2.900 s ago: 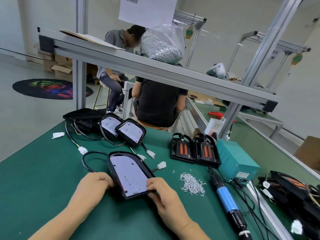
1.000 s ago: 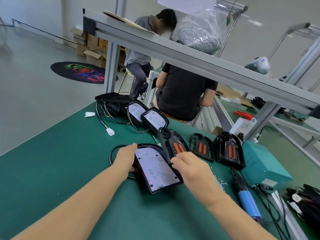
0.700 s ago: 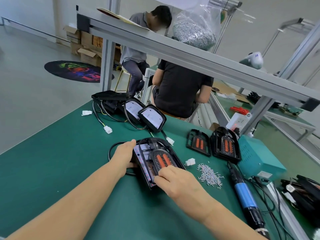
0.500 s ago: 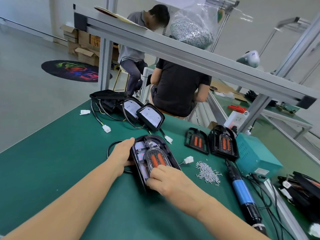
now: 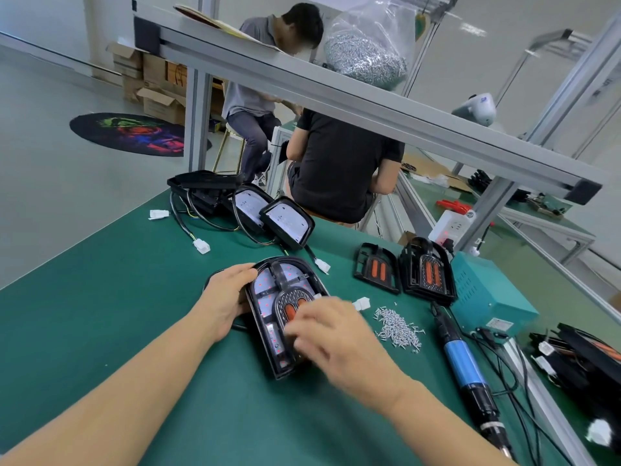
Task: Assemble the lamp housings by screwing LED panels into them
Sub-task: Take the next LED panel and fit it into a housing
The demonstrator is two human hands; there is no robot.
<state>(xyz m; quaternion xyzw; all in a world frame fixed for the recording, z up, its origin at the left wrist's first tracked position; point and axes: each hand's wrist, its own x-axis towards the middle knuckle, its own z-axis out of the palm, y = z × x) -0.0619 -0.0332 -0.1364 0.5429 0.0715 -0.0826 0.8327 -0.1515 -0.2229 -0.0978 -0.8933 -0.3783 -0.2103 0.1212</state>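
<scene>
A black lamp housing [image 5: 268, 317] lies flat on the green table [image 5: 100, 314], with a white LED panel inside it and a black insert with two orange strips [image 5: 292, 306] seated on top. My left hand [image 5: 225, 297] grips the housing's left rim, thumb over the top edge. My right hand [image 5: 332, 341] is blurred and hovers over the housing's lower right part; its fingers are loosely bent and seem to hold nothing. A heap of small silver screws [image 5: 398, 329] lies right of the housing. A blue electric screwdriver [image 5: 462, 361] rests beyond the screws.
Two more inserts with orange strips [image 5: 376, 272] [image 5: 428, 272] stand at the back right beside a teal power box [image 5: 487, 294]. Housings with panels and cables [image 5: 268, 216] crowd the back left. More black parts [image 5: 584, 358] lie far right. Two people sit behind the table.
My right hand brought an orange-strip insert from the back row and laid it onto the LED panel in the housing. It now moves, blurred, over the lower right edge. My left hand stayed on the rim.
</scene>
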